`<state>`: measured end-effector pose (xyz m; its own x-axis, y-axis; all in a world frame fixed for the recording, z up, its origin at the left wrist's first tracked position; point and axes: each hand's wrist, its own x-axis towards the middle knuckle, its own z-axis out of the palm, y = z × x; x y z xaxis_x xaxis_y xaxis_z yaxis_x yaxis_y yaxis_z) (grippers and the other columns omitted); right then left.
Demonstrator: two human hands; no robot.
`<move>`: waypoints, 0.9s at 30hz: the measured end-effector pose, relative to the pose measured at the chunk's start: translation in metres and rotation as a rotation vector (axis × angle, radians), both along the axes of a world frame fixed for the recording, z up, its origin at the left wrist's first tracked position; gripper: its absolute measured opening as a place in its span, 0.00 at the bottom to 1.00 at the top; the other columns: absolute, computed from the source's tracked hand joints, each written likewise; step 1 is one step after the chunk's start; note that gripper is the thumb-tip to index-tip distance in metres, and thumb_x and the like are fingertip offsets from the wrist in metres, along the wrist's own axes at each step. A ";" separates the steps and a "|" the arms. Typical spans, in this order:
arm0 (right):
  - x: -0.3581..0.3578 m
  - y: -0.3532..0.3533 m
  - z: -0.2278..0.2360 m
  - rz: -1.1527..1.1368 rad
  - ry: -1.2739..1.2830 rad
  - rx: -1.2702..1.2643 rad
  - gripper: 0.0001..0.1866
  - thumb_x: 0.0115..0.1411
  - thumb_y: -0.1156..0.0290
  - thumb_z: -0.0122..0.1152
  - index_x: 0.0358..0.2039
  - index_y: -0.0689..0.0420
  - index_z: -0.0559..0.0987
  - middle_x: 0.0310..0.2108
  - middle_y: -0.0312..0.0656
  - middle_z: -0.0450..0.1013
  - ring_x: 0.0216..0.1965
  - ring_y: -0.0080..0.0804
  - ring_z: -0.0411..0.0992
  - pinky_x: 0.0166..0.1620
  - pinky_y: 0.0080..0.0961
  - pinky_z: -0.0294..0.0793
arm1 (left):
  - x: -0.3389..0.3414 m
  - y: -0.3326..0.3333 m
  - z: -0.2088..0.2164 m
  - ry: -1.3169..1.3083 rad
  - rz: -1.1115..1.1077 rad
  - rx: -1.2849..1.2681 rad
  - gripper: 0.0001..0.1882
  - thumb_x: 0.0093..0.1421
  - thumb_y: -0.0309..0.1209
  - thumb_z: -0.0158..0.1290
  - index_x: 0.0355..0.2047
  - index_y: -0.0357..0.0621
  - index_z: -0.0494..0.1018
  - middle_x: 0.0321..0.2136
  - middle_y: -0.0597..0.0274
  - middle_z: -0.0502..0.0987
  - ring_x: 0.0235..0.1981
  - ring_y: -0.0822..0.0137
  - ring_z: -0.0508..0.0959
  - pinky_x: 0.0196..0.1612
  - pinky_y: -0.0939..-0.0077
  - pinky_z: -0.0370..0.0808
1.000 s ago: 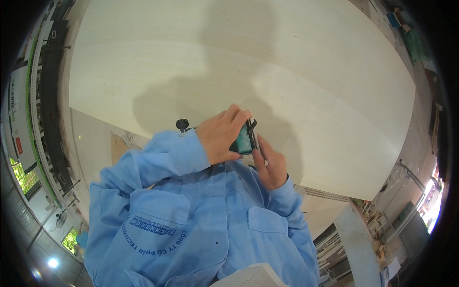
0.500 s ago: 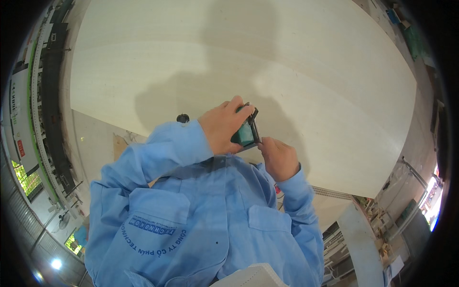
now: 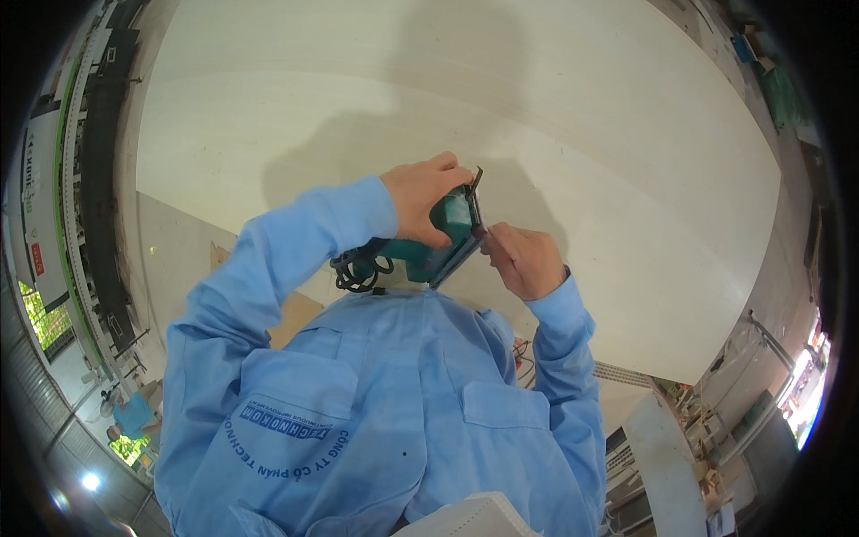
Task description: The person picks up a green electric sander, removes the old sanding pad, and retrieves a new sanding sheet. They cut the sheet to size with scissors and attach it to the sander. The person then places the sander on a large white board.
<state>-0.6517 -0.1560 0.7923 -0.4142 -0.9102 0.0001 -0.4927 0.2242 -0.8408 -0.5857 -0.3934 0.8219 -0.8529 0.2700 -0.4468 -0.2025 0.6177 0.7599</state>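
Observation:
Close in front of my body, my left hand (image 3: 422, 199) is wrapped over the top of a green corded power tool (image 3: 457, 213). The tool is tilted, with a flat dark plate (image 3: 458, 257) along its right side and a thin dark bar (image 3: 478, 174) sticking up at the far end. Its black cord (image 3: 360, 270) is bundled in loops under my left sleeve. My right hand (image 3: 530, 261) is closed, thumb and fingers pinched at the right edge of the plate. What lies in that pinch is too small to make out.
A large pale board (image 3: 644, 197) spreads beyond my hands, with my shadow across it. Red wires (image 3: 523, 353) show beside my right sleeve. A long dark machine rail (image 3: 98, 179) runs along the far left. At lower left stands another person (image 3: 134, 413) in blue.
My left hand has risen slightly and turned the tool, so more of its body, plate and looped cord show. My right hand has moved a little up and stays at the plate's edge.

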 end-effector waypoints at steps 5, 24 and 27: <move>0.001 0.002 -0.018 -0.016 -0.034 0.000 0.07 0.61 0.71 0.58 0.27 0.56 0.70 0.19 0.46 0.70 0.22 0.50 0.71 0.23 0.42 0.67 | 0.003 -0.011 -0.022 0.004 -0.017 0.026 0.42 0.42 0.35 0.68 0.57 0.40 0.65 0.48 0.51 0.67 0.49 0.50 0.73 0.51 0.63 0.72; 0.043 -0.007 -0.040 -0.196 -0.329 -0.093 0.25 0.60 0.64 0.66 0.54 0.61 0.69 0.39 0.48 0.79 0.39 0.38 0.81 0.38 0.29 0.82 | 0.003 -0.015 -0.040 0.122 0.037 -0.052 0.42 0.35 0.48 0.72 0.50 0.44 0.71 0.47 0.47 0.72 0.51 0.48 0.73 0.53 0.60 0.71; 0.062 -0.012 -0.064 -0.153 -0.512 -0.053 0.31 0.59 0.62 0.68 0.57 0.60 0.67 0.38 0.49 0.79 0.39 0.39 0.81 0.38 0.29 0.81 | 0.004 -0.024 -0.047 0.093 0.087 -0.080 0.45 0.33 0.49 0.73 0.51 0.44 0.71 0.45 0.47 0.76 0.49 0.49 0.76 0.52 0.60 0.73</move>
